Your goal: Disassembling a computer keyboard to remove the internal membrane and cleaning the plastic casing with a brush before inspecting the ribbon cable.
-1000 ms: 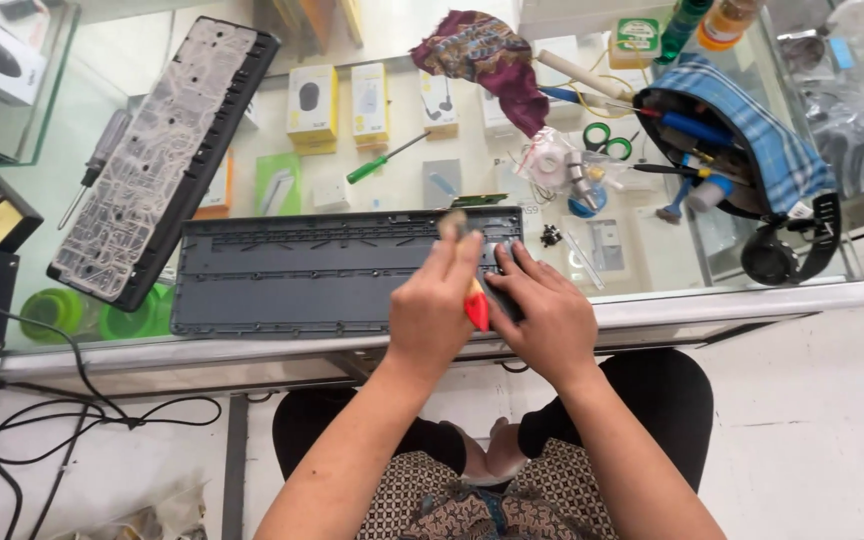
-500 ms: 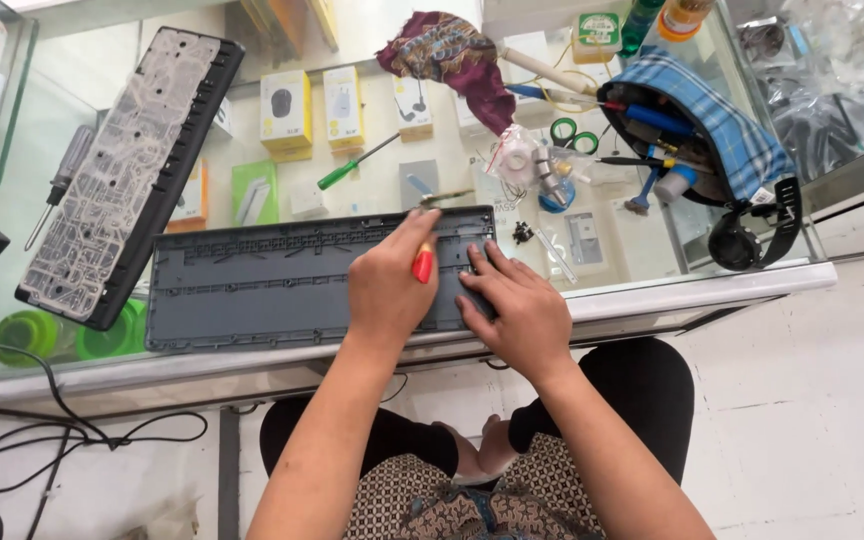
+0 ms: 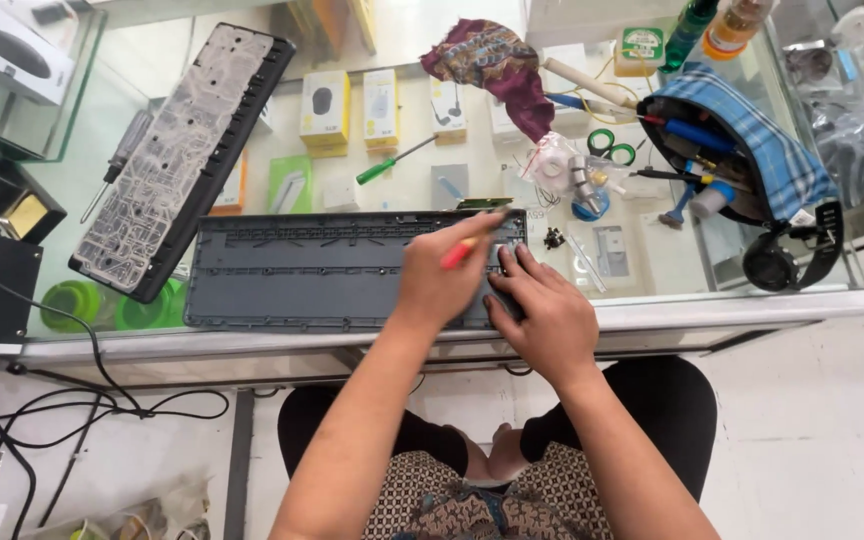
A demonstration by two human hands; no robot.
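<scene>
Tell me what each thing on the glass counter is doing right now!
Dark grey keyboard shell: lying flat, underside up.
Black keyboard half with clear circuit sheet: apart, tilted.
Red-handled tool: gripped in left hand.
Right hand: pressing the shell.
Blue plaid pouch: open, full of tools.
Green-handled screwdriver: lying unused.

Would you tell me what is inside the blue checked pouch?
The blue checked pouch lies open: blue pens or tool handles poke out at its mouth. Anything deeper is covered by the cloth.
</scene>
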